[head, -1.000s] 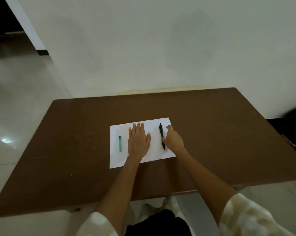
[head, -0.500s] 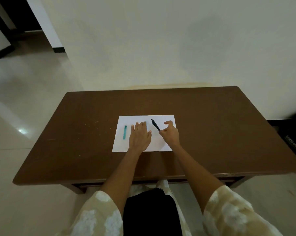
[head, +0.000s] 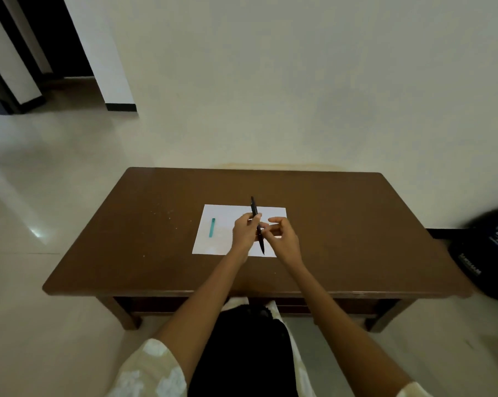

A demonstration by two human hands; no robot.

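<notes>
Now the pen point(head: 256, 222) is off the paper point(head: 222, 242), tip toward 6 o'clock, left hand point(head: 243, 233) up joining right hand point(head: 283, 239), both grips pinching it, probably readying to write.

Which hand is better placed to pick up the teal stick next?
Left, probably. The left hand is nearer the teal stick, which lies on the left of the paper. The right hand is beyond the pen, which both hands hold.
</notes>
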